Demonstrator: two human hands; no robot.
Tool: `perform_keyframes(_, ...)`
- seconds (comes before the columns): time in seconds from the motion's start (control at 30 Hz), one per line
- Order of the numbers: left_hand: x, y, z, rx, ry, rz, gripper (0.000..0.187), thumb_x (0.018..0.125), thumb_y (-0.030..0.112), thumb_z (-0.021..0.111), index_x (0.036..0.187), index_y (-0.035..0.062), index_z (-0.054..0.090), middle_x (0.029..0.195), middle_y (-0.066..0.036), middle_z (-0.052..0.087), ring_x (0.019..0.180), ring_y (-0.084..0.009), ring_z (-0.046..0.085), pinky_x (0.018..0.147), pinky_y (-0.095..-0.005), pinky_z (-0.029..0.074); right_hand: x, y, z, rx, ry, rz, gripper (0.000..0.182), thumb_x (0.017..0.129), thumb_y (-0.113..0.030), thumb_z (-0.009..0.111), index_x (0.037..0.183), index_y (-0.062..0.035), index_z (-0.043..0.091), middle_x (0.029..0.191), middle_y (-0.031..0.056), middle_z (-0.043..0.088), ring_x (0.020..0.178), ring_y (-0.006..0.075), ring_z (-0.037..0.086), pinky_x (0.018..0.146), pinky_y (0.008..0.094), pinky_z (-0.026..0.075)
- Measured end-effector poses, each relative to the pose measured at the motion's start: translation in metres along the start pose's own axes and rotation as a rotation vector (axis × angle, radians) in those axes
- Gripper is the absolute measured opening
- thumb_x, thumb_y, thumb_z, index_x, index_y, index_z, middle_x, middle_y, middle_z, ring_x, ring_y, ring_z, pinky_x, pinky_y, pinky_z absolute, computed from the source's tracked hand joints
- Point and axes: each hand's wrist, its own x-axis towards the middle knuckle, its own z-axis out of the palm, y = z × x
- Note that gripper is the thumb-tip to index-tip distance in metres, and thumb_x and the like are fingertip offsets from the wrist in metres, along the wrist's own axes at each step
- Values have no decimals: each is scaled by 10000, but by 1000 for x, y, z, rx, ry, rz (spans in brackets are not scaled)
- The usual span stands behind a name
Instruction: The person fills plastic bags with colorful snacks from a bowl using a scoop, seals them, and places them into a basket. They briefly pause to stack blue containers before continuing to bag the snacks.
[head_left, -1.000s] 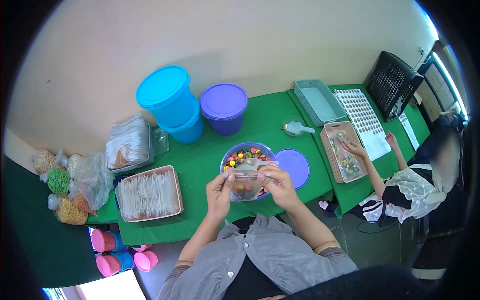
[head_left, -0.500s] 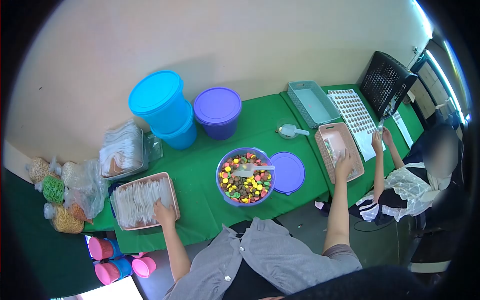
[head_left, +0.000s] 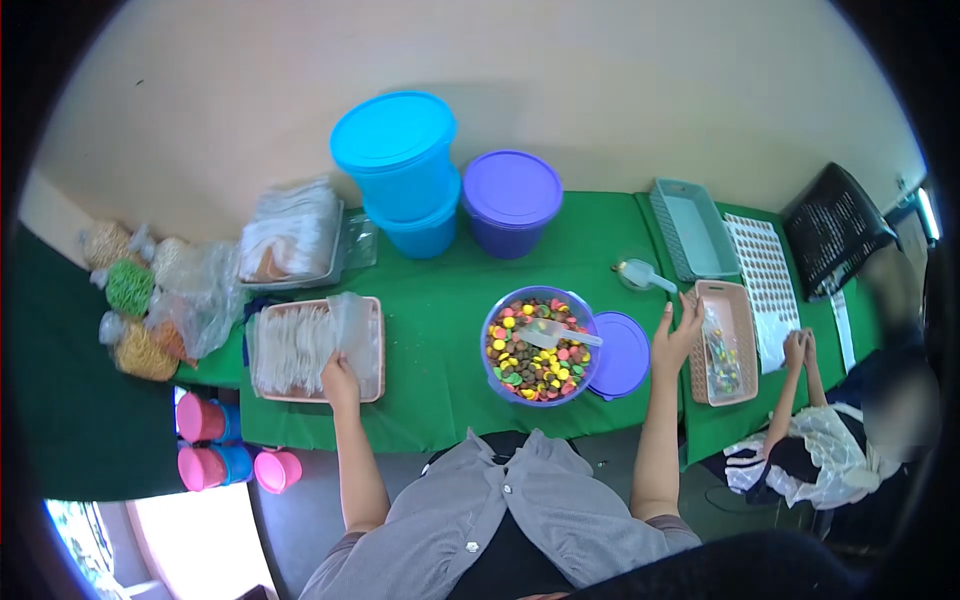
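Note:
At the left pink basket, my left hand pinches a clear plastic bag standing above a row of similar bags. Fingers apart and holding nothing, my right hand hovers just left of the right pink basket, in which filled small packets lie. Between my hands stands a purple tub full of round sweets in yellow, pink, green and brown. A clear scoop rests on the sweets. The purple lid lies beside the tub.
Behind are stacked blue tubs, a closed purple tub and a small bowl with a scoop. At right are a grey-green basket, a sticker sheet, a black crate and another person's hands. Snack bags sit left.
My right hand has come out of the right pink basket, and its fingers are now spread. My left hand has drawn a bag up from the row. The camera view has shifted.

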Motion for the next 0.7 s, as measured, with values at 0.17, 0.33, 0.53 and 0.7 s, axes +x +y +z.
perform_keyframes(0.17, 19, -43, 0, -8, -137, -40, 318, 931, 201, 528, 1089, -53, 638, 940, -295, 645, 907, -445, 618, 822, -472, 473, -3, -8, 9, 6, -75, 34, 327, 971, -250, 502, 1204, -31, 569, 1390, 214, 395, 1312, 380, 356, 1071, 489, 292)
perform_keyframes(0.33, 6, -23, -19, 136, 99, -83, 293, 826, 246, 697, 961, -12, 681, 1064, -213, 649, 993, -367, 615, 836, -432, 475, -8, -7, 9, 14, -96, 43, 308, 968, -240, 501, 1192, -47, 586, 1362, 211, 419, 1290, 375, 374, 1057, 491, 302)
perform_keyframes(0.53, 6, -7, -34, 79, 457, 78, 170, 780, 155, 736, 835, 16, 655, 1037, -152, 654, 967, -302, 633, 806, -407, 485, -6, -29, 3, 3, -105, 35, 281, 971, -229, 494, 1168, -68, 612, 1352, 203, 424, 1279, 382, 373, 1051, 495, 303)
perform_keyframes(0.7, 10, 40, -51, -674, 211, 28, 170, 842, 113, 711, 842, 15, 571, 975, -142, 654, 889, -222, 660, 728, -331, 522, -2, -66, -2, 338, -228, 59, 308, 972, -261, 510, 1178, -52, 607, 1193, 157, 559, 1159, 275, 511, 977, 390, 398)
